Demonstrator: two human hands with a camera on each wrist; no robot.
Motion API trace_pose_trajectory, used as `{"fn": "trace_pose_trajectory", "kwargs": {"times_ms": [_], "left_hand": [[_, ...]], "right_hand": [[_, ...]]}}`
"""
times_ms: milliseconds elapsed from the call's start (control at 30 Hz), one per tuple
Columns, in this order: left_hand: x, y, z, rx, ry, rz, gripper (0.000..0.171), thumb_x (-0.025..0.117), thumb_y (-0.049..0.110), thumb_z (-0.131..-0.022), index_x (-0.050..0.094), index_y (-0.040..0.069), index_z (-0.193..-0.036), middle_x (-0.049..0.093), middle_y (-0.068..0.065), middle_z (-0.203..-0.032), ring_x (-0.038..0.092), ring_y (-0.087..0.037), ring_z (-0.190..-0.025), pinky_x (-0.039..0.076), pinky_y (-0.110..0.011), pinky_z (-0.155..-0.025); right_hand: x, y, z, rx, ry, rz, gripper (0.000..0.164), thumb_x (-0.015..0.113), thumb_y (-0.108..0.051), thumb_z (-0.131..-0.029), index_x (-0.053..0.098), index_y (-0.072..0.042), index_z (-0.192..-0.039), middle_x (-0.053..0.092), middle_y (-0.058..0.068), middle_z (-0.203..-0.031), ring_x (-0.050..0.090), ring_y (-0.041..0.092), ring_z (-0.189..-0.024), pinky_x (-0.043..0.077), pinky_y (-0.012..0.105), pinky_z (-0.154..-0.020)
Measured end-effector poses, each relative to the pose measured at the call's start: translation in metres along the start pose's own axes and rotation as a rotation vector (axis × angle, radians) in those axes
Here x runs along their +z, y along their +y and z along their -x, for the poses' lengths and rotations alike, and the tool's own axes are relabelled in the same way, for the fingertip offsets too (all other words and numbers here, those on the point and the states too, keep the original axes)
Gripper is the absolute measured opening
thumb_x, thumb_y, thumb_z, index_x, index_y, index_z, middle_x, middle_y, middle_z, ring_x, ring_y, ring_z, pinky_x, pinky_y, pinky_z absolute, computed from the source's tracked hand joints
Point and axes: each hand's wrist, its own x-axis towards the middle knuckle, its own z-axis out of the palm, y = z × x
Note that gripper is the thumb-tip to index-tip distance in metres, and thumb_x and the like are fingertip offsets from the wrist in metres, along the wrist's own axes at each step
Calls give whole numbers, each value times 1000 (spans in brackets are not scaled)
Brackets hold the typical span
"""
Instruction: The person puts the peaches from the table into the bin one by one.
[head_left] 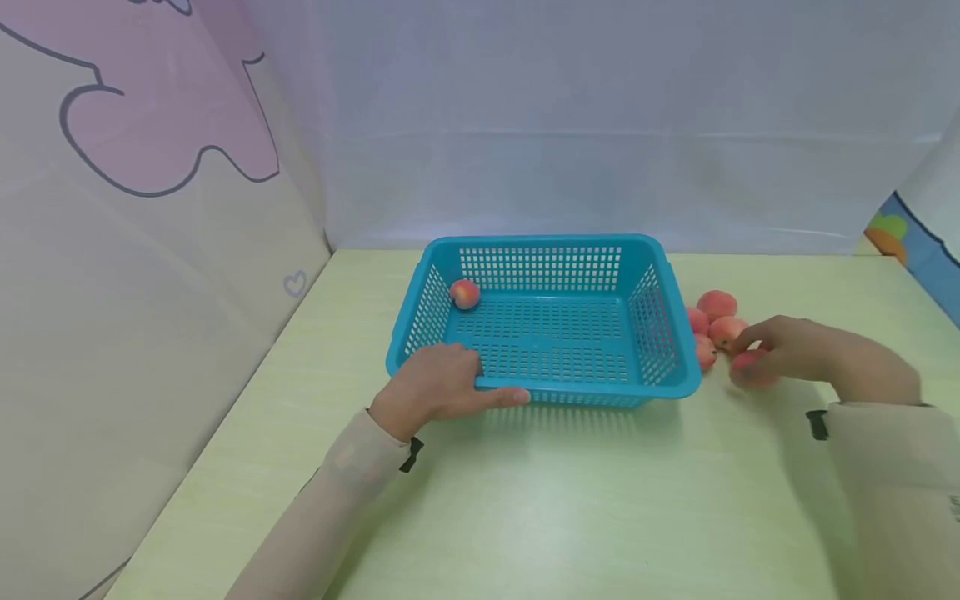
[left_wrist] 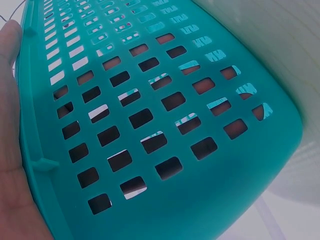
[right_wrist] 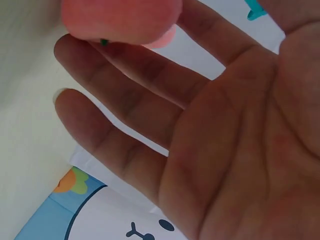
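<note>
A blue plastic basket (head_left: 555, 389) with lattice walls stands on the table. My left hand (head_left: 438, 383) grips its near rim toward the left corner, the thumb lying along the outside. In the left wrist view, dark finger shapes show through the holes of the basket wall (left_wrist: 170, 200). One red-yellow peach (head_left: 465, 294) lies inside by the far left corner. Right of the basket, my right hand (head_left: 795, 350) holds a pink-red peach (right_wrist: 122, 20) at its fingertips. Several more peaches (head_left: 717, 304) lie close together beside the basket wall. The right thumb is hidden in the wrist view.
The pale wooden table (head_left: 525, 500) extends in front of and around the basket. A white sheet (head_left: 600, 125) hangs behind it. A cartoon-printed cloth (head_left: 172, 292) closes off the left side, and another colourful print (head_left: 915, 242) is at the right.
</note>
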Motion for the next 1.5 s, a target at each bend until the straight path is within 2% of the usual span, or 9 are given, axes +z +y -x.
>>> {"fn": "trace_pose_trajectory", "kwargs": {"times_ms": [267,433,633,767,867,1167,1300,1500], "left_hand": [[-1,0,0,-16,3,-1,77,30,95,-68,35,19,-56,23,8,-50,29,-8,-42,25,-28,-43],[-1,-1,0,-16,-3,13,77,29,95,-67,35,19,-56,23,8,-50,28,-8,-43,24,-28,-43],[0,-2,0,-15,8,14,78,27,96,-66,35,19,-56,23,8,-50,28,-8,-43,24,-28,-43],[1,-3,-1,-14,8,12,79,26,96,-65,35,19,-56,23,8,-50,28,-8,-43,25,-28,-43],[1,-3,-1,-13,9,14,78,27,96,-66,34,19,-56,22,8,-50,28,-8,-43,24,-28,-43],[1,-2,0,1,2,19,76,31,94,-68,34,19,-56,23,8,-49,27,-8,-43,23,-28,-43],[1,-3,1,2,6,21,76,32,93,-69,34,19,-55,22,8,-49,26,-8,-42,23,-28,-43],[2,-4,0,-5,5,20,76,31,94,-68,34,19,-56,22,8,-49,27,-8,-42,23,-28,-43]], "right_hand": [[2,0,-6,-3,-13,32,69,73,-39,-82,51,11,-125,53,33,-112,47,51,-100,46,61,-74],[1,-2,-8,24,-40,20,71,74,-39,-81,50,9,-127,52,32,-114,46,50,-100,47,60,-73],[0,-3,-10,18,-57,18,58,75,-33,-81,57,4,-122,56,23,-104,50,43,-94,48,54,-71],[1,-2,-10,19,-54,18,60,76,-33,-80,56,5,-122,55,24,-105,49,44,-94,47,54,-72],[2,-2,-10,22,-56,11,60,77,-34,-79,57,3,-121,55,20,-102,49,42,-94,47,51,-71],[5,-2,-14,71,-118,-25,53,80,-34,-75,56,-2,-110,53,8,-86,50,30,-85,45,36,-64],[6,-3,-14,62,-115,-20,50,81,-35,-74,55,-4,-104,51,6,-81,50,24,-80,43,34,-63],[6,-7,-13,91,-133,-54,51,82,-35,-73,53,-4,-102,52,7,-84,50,27,-82,45,34,-63]]}}
